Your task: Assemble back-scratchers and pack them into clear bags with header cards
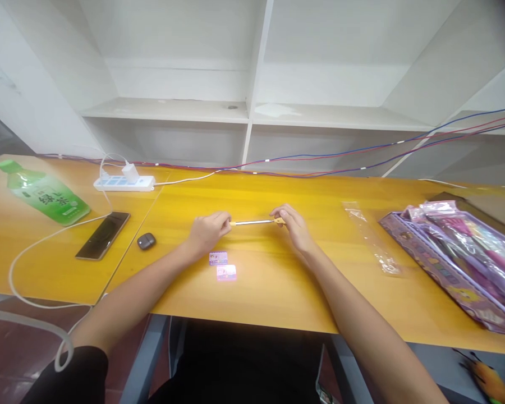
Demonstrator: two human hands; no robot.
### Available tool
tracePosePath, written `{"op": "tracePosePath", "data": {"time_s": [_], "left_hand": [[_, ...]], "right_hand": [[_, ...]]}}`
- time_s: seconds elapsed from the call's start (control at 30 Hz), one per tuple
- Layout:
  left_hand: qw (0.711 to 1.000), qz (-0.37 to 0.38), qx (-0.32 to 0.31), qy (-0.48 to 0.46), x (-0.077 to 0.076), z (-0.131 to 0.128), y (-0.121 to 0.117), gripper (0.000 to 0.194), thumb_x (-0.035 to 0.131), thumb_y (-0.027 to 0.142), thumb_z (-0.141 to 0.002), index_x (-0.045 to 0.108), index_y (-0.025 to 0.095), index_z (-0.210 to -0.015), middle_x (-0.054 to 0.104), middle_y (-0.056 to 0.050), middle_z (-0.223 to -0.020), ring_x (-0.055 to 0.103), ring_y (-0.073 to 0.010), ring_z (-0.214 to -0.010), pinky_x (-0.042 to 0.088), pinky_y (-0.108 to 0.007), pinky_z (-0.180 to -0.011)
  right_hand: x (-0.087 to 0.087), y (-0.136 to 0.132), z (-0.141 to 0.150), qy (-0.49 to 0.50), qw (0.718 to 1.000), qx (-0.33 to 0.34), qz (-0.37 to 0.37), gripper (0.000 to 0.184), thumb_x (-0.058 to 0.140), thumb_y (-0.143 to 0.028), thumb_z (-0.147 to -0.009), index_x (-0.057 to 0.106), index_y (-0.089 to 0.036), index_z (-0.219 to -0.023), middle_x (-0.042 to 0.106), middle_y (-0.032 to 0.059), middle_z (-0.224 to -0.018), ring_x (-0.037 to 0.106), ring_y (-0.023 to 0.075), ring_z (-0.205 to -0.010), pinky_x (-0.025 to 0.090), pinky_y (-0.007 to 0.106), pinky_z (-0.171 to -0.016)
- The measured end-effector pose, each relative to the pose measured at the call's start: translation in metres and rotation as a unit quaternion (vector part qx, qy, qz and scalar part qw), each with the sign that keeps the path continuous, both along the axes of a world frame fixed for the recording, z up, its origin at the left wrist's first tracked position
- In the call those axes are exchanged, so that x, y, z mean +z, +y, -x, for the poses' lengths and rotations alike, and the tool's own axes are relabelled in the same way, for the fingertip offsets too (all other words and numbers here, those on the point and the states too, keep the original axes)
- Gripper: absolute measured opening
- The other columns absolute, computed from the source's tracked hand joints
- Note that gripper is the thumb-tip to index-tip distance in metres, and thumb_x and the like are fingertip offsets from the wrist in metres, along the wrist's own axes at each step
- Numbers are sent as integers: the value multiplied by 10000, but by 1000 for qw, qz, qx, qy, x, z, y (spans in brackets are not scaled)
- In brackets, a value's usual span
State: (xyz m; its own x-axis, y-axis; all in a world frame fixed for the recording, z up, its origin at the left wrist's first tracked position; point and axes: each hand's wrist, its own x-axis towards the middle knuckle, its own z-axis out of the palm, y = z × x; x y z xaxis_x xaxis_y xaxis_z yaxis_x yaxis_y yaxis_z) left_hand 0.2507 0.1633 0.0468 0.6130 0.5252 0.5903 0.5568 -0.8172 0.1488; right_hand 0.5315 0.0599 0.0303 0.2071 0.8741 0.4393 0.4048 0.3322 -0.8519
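Between my two hands, a thin silver rod with yellow ends [255, 222] lies level, just above or on the wooden table; I cannot tell if it touches. Its left end disappears into the closed fingers of my left hand [210, 231]. At the other end, the fingers of my right hand [293, 225] pinch the yellow tip. Two small purple-pink cards [226, 272] lie on the table below my left hand, one partly beside the other. What kind of tool the rod is does not show.
To the right lie a clear plastic sleeve [372, 241] and a purple box of wrapped items [454, 264]. On the left are a black earbud case [146, 241], a phone [103, 235], a green tea bottle [46, 193], a power strip [124, 183] and a white cable.
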Motion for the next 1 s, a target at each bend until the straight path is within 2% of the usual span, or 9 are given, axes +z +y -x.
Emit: {"op": "tracePosePath", "data": {"time_s": [0.23,0.47,0.7,1.0], "left_hand": [[1000,22,7,9,0,-2,-5,175,551,158,-932,705,240,-922,773,-6,-864,625,-133,-667,304,-285,-579],[999,49,14,8,-8,-6,-11,152,567,182,-950,705,240,-922,782,-5,-865,647,-135,-678,310,-288,-579],[998,66,23,5,-10,-8,-17,151,582,181,-947,719,240,-917,795,4,-864,663,-135,-687,298,-291,-572],[996,82,29,11,-8,-11,-22,159,593,184,-947,738,249,-937,807,11,-869,672,-136,-687,304,-283,-572]], "right_hand": [[-1,1,10,0,999,11,31,479,487,-656,-1025,728,-245,-978,574,69,-958,571,236,-923,504,336,-700],[-3,0,21,-17,998,27,57,503,477,-685,-1016,711,-243,-962,582,78,-998,572,241,-955,512,331,-706],[-13,2,26,-27,998,40,51,445,484,-624,-1046,724,-250,-1028,572,50,-979,566,204,-824,505,347,-740],[-12,1,33,-57,995,44,62,459,474,-630,-1050,720,-243,-1035,554,32,-914,561,193,-779,482,360,-773]]}}
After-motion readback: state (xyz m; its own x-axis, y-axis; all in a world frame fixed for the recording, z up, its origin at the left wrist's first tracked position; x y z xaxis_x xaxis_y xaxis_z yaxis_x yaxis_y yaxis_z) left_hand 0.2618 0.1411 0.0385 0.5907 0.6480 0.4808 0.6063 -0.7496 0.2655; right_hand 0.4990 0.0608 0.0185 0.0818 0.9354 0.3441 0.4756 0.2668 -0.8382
